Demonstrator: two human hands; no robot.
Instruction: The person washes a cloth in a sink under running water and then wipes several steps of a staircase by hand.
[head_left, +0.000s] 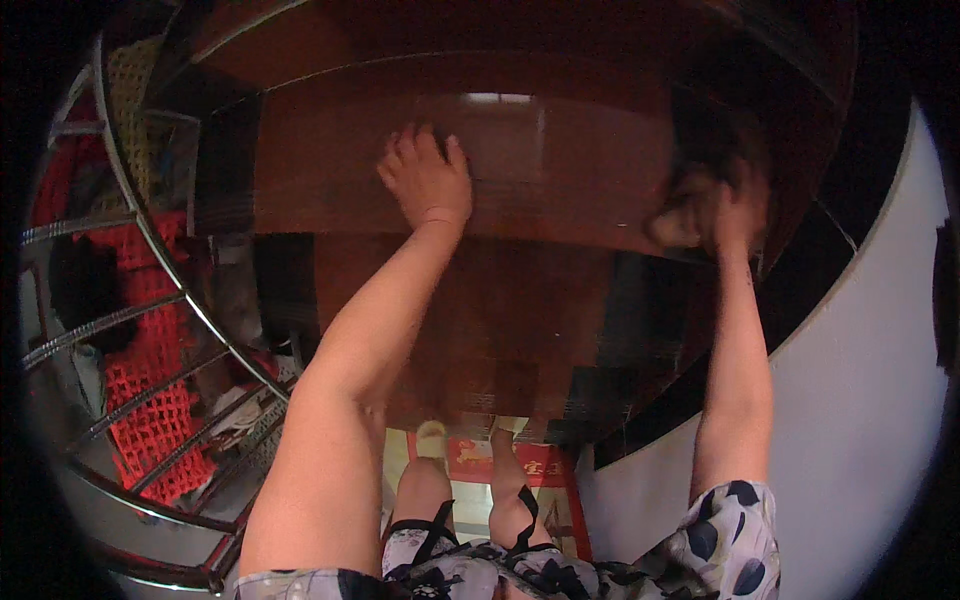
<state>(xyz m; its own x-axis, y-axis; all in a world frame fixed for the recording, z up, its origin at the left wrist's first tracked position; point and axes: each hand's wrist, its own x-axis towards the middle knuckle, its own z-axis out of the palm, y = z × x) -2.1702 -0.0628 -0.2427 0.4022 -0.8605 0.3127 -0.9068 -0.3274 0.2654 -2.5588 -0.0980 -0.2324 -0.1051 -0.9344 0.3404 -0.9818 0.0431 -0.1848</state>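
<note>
My left hand [428,180] rests palm down, fingers spread, on a glossy reddish-brown stair tread [340,150]. It holds nothing. Toward the right end of the same tread, my right hand [738,208] presses on a crumpled brownish cloth [682,212]. Motion smears both that hand and the cloth, and the exact finger positions are hard to make out. Most of the cloth shows to the left of the hand, near the tread's front edge. A window-like reflection shines on the tread between my hands.
A curved metal railing [160,245] runs down the left side, with red lattice-like material [150,390] behind it. On the right is a pale wall [850,400] with dark skirting. A red mat [545,462] lies below by my feet, near light-coloured slippers [431,430].
</note>
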